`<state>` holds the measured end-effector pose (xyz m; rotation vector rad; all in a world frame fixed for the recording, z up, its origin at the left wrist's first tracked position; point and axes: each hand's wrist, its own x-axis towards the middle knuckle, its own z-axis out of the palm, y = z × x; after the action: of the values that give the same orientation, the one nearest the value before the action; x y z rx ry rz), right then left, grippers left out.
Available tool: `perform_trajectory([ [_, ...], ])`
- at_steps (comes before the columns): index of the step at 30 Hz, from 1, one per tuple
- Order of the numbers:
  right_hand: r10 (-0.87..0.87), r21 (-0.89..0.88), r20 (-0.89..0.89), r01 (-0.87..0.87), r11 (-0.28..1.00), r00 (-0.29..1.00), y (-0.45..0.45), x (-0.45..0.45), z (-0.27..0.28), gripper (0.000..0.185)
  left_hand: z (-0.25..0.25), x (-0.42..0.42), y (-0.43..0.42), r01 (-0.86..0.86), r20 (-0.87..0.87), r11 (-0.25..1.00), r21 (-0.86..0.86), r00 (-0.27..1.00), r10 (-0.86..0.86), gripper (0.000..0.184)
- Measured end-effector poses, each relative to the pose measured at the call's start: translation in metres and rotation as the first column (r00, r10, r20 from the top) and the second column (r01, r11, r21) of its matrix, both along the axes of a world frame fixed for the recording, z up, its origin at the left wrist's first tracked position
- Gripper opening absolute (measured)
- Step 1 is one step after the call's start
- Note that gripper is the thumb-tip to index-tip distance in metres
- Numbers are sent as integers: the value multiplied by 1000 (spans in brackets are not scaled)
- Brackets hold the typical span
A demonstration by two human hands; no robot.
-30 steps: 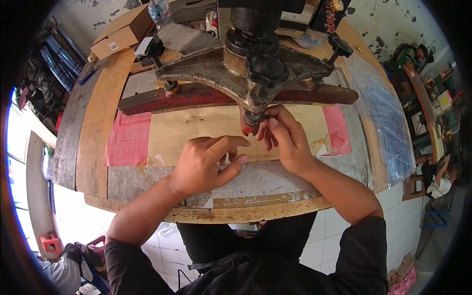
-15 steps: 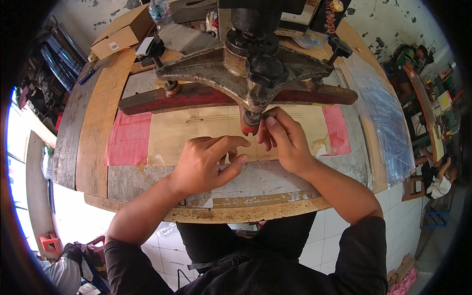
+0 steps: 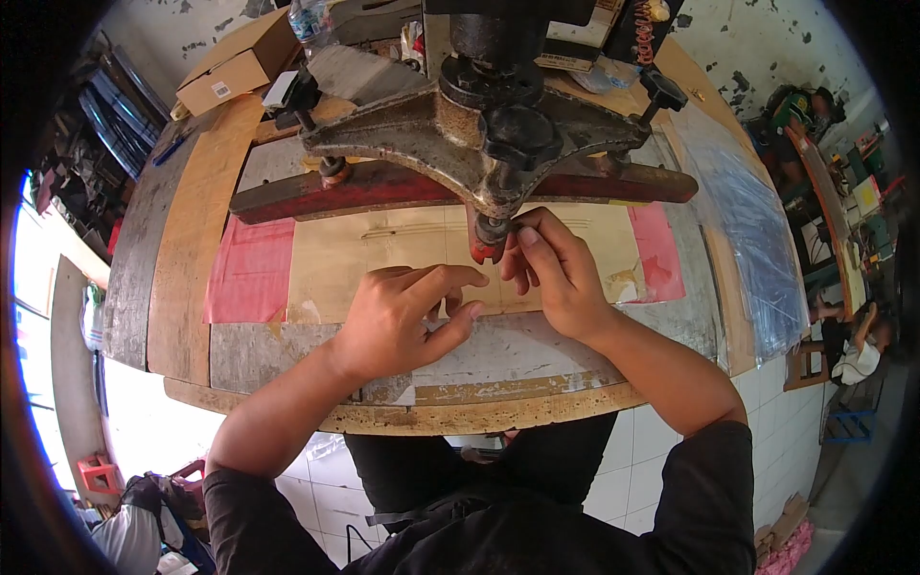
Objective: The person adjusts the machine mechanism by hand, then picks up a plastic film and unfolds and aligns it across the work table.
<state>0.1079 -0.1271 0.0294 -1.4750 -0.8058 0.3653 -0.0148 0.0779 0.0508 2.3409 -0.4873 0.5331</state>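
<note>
My left hand (image 3: 398,318) is held over the tan sheet (image 3: 345,244), its thumb and index finger apart and nothing visible between them. My right hand (image 3: 558,276) is right beside the small red-tipped metal fitting (image 3: 486,247) at the front of the machine head. Its thumb and index finger are pinched together. What lies between them, if anything, is too small to make out. Above both hands stands the worn metal machine head (image 3: 402,139) with a black knob (image 3: 520,134). A long red-sided bar (image 3: 383,192) runs across beneath it.
Pink sheets (image 3: 251,268) flank the tan sheet on the grey worktable (image 3: 259,350). Clear plastic film (image 3: 752,249) lies on the right. A cardboard box (image 3: 235,62) is at the back left. Other people (image 3: 800,120) sit at the far right.
</note>
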Motion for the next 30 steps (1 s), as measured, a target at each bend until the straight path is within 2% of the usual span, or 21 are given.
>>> perform_trajectory([
  [23,-5,17,28,5,1000,1000,-1,0,-1,20,-1,0,0,1,-8,1000,-1,1000,-1,30],
  [30,-38,106,-8,38,994,999,2,-1,0,15,1,0,-1,-1,-21,1000,7,1000,1,31],
])
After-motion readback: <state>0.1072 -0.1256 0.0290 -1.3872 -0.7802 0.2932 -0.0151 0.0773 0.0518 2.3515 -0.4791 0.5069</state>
